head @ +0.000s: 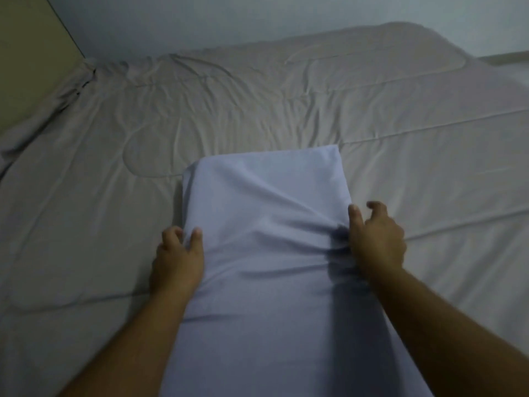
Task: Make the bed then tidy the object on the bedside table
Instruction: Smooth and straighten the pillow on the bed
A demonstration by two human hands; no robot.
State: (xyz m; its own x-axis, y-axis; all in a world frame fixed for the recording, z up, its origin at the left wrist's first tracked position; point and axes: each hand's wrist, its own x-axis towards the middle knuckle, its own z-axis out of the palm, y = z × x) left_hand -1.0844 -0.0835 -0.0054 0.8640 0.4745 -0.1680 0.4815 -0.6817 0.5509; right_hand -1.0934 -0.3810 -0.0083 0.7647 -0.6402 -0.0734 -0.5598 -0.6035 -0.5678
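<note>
A pale blue pillow [266,213] in a smooth case lies lengthwise on the bed, running from the bottom of the view to the middle. My left hand [177,259] pinches its left edge between thumb and fingers. My right hand [375,239] presses and grips its right edge, thumb on top, and the fabric bunches there. Under the pillow a beige quilted cover [286,110] is spread over the whole bed, with light wrinkles. The bedside table is out of view.
A pale wall [257,18] runs behind the bed. At the far left stands an olive-beige panel [25,53], with the cover bunched against its base. The bed's far right corner ends near a light strip of floor or furniture [506,61].
</note>
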